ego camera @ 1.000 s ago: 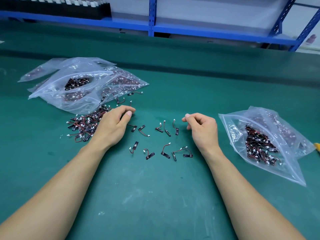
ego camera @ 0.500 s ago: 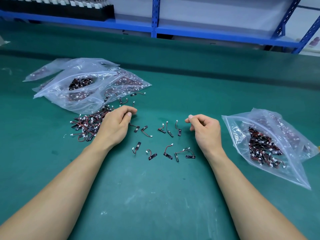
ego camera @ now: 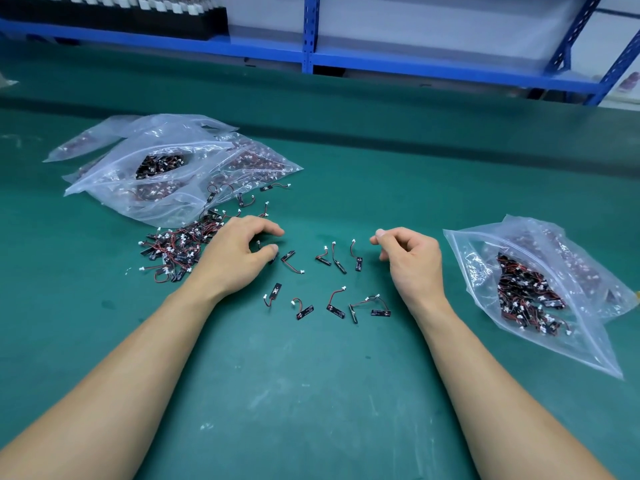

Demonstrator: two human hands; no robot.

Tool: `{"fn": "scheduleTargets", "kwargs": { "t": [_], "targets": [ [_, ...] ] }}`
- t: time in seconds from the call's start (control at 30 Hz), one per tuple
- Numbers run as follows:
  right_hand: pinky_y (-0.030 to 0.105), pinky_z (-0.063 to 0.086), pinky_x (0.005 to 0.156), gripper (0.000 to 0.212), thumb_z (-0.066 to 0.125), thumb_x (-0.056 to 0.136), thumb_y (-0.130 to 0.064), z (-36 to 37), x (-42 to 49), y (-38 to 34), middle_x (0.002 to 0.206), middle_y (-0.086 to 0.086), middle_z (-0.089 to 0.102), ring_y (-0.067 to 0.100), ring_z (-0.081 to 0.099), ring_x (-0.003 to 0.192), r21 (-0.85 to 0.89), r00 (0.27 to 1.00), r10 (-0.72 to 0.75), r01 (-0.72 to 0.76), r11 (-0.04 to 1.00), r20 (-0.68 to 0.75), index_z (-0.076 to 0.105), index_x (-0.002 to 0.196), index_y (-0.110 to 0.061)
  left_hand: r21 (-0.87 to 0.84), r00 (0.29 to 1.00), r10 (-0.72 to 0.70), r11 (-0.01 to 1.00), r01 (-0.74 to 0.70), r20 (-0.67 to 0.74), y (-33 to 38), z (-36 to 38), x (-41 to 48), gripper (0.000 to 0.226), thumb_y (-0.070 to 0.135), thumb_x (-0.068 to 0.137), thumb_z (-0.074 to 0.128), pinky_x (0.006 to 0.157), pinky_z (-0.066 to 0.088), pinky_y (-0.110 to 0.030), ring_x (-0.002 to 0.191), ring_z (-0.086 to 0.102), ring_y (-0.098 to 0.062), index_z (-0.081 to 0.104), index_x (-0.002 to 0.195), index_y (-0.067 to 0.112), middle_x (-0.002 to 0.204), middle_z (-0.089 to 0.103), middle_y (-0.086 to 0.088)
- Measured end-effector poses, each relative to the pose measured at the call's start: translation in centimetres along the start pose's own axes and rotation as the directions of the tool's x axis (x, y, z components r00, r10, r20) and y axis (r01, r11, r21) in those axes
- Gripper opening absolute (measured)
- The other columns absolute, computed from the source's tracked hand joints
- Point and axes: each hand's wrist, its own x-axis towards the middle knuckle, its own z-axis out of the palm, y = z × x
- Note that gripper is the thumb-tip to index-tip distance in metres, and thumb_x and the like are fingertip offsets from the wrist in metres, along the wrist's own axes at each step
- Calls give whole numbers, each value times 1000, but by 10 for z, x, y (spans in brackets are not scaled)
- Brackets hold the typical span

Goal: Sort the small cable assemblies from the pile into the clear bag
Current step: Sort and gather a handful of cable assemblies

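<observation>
A pile of small cable assemblies (ego camera: 175, 251), black strips with red-black wires and white plugs, lies left of centre on the green mat. My left hand (ego camera: 235, 261) rests at the pile's right edge, fingers curled, with thumb and forefinger apart over one assembly (ego camera: 274, 260) that the thumb touches. Several single assemblies (ego camera: 334, 259) lie in two loose rows between my hands. My right hand (ego camera: 412, 261) hovers at the right end of the far row, loosely curled and holding nothing. The clear bag (ego camera: 481, 247) with assemblies inside lies open at the right.
Several other clear bags (ego camera: 194, 150) holding assemblies are stacked behind the pile at the left. A blue metal rack (ego camera: 311, 36) runs along the mat's far side, with a black tray of parts (ego camera: 114, 15) on its shelf.
My left thumb and forefinger have spread apart over an assembly beside the pile. My right hand has stayed almost in place.
</observation>
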Motion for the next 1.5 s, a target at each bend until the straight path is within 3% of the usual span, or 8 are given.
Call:
{"fn": "scheduleTargets", "kwargs": {
  "t": [0.1,0.27,0.47,0.7,0.8,0.97,1.13,1.5],
  "targets": [
    [21,39,60,17,74,82,-27,3,-1,2,50,-13,48,6,44,55,-126,999,-17,23,992,46,70,66,-23,17,1000,18,1000,-18,20,-1,0,-1,27,15,86,71,100,38,-33,112,50,-13,68,107,31,117,63,17],
    [38,43,90,15,79,78,-39,4,-3,3,56,-9,52,18,53,86,-450,985,-68,132,883,157,65,72,-39,9,999,37,999,-37,6,1,-1,-1,27,10,85,70,101,37,-31,113,50,-13,70,103,30,118,64,16],
    [33,31,85,10,75,81,-39,-6,-1,3,59,-11,50,17,53,87,-519,973,-83,184,835,213,67,74,-39,32,989,138,990,-140,54,6,1,-4,15,21,82,79,105,36,-34,116,48,-14,75,94,29,119,64,12],
    [34,36,82,5,75,82,-35,-15,-4,-9,60,-9,48,4,47,85,-431,946,-210,302,850,248,70,82,-34,43,987,152,987,-154,51,6,2,-4,12,33,83,78,104,37,-35,114,47,-14,74,95,30,118,64,13],
    [37,36,80,7,78,79,-33,-13,-14,-25,61,-10,47,11,46,78,-328,826,-380,527,784,417,74,82,-29,24,986,169,985,-169,13,6,2,-4,13,31,86,76,103,35,-29,114,48,-14,74,98,27,118,64,12],
    [35,31,77,29,76,74,-58,14,-45,-42,60,-17,38,9,35,74,-265,606,-461,747,610,648,74,79,-30,27,980,197,980,-197,20,8,2,-4,8,22,90,71,103,33,-27,113,50,-17,74,98,23,118,64,10],
    [36,33,82,30,73,79,-59,26,-50,-38,63,-19,36,10,32,78,-372,614,-410,763,529,675,75,78,-30,25,985,170,985,-169,-15,7,1,-4,8,19,91,70,101,31,-24,112,50,-15,74,96,23,115,65,10],
    [35,31,85,11,78,74,-32,-4,-32,-36,65,-15,47,14,42,81,-288,620,-334,688,666,710,76,85,-32,20,986,165,986,-165,-19,7,0,-3,22,3,95,58,95,30,-17,108,51,-17,75,98,18,113,65,10]
  ]
}}
